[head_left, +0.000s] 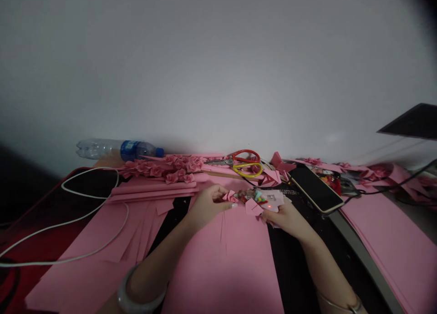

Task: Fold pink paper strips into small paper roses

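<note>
My left hand (208, 206) pinches the left end of a small bundle (247, 196) of pink folded paper and a clear wrapper with colourful contents. My right hand (282, 218) grips its right end, under a pale pink paper piece (271, 199) with a small red light on it. A folded pink paper flap (253, 207) hangs below the bundle between my hands. Beneath my forearms lies a wide pink paper sheet (221, 259). A pale bangle (136, 296) circles my left wrist.
Folded pink paper roses (160, 168) lie in a heap behind my left hand, next to red-and-yellow-handled scissors (244, 162). A black phone (316, 189) rests at right. Also present are a plastic water bottle (119, 150), a white cable (90, 186) and a wall behind.
</note>
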`<action>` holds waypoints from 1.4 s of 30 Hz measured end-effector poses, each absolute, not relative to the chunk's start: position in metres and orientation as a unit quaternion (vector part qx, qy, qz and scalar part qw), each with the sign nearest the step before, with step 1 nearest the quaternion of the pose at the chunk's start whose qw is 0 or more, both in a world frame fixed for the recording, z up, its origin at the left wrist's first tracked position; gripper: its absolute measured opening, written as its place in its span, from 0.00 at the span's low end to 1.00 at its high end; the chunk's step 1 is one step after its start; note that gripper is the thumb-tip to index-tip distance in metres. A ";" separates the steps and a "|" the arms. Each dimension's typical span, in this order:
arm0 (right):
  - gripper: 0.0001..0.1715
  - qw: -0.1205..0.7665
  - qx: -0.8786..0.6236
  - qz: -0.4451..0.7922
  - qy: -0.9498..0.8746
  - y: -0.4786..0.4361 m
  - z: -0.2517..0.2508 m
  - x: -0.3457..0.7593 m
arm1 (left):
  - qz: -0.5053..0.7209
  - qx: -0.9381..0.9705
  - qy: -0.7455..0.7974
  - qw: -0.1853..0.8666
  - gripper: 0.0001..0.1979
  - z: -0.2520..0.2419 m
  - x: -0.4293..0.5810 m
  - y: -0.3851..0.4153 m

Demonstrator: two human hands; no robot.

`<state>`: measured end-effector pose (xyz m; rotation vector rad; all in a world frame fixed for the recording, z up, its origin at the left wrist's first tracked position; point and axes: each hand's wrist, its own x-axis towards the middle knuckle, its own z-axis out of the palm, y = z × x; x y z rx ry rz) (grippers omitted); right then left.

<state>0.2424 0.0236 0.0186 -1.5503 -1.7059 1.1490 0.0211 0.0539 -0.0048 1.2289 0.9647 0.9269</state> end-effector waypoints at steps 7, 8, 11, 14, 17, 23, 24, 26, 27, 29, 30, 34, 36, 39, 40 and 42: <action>0.07 0.262 -0.578 0.407 -0.658 0.023 0.020 0.242 | 0.408 0.527 0.404 0.627 0.09 -0.011 0.022 0.055; 0.07 0.259 -0.579 0.406 -0.658 0.023 0.020 0.242 | 0.409 0.526 0.403 0.627 0.09 -0.012 0.022 0.055; 0.06 0.260 -0.585 0.401 -0.656 0.023 0.019 0.242 | 0.406 0.524 0.407 0.629 0.09 -0.011 0.022 0.055; 0.06 0.259 -0.591 0.387 -0.659 0.023 0.019 0.241 | 0.400 0.525 0.414 0.627 0.09 -0.010 0.022 0.054; 0.05 0.252 -0.593 0.386 -0.661 0.023 0.020 0.241 | 0.404 0.527 0.412 0.624 0.09 -0.010 0.022 0.054; 0.03 0.257 -0.579 0.383 -0.673 0.022 0.019 0.241 | 0.401 0.512 0.420 0.633 0.10 -0.007 0.023 0.055; 0.03 0.257 -0.576 0.380 -0.676 0.022 0.019 0.241 | 0.401 0.510 0.422 0.633 0.10 -0.006 0.023 0.055; 0.04 0.258 -0.574 0.372 -0.682 0.023 0.018 0.242 | 0.403 0.509 0.424 0.632 0.10 -0.005 0.024 0.055; 0.03 0.259 -0.573 0.366 -0.686 0.023 0.018 0.242 | 0.404 0.509 0.424 0.631 0.10 -0.005 0.024 0.055; 0.04 0.264 -0.573 0.349 -0.693 0.023 0.018 0.242 | 0.407 0.511 0.419 0.631 0.10 -0.005 0.024 0.055; 0.03 0.269 -0.573 0.339 -0.696 0.023 0.018 0.242 | 0.409 0.512 0.417 0.631 0.10 -0.005 0.024 0.055; 0.02 0.278 -0.567 0.321 -0.706 0.021 0.022 0.242 | 0.411 0.514 0.416 0.627 0.10 -0.004 0.024 0.055; 0.04 0.275 -0.566 0.321 -0.708 0.020 0.024 0.241 | 0.409 0.515 0.419 0.626 0.10 -0.004 0.024 0.055; 0.07 0.274 -0.570 0.318 -0.706 0.019 0.025 0.241 | 0.409 0.513 0.416 0.629 0.11 -0.003 0.023 0.056; 0.08 0.276 -0.571 0.317 -0.705 0.019 0.025 0.241 | 0.411 0.512 0.413 0.632 0.11 -0.002 0.023 0.056; 0.10 0.283 -0.572 0.311 -0.704 0.018 0.028 0.241 | 0.415 0.505 0.409 0.636 0.11 -0.002 0.023 0.056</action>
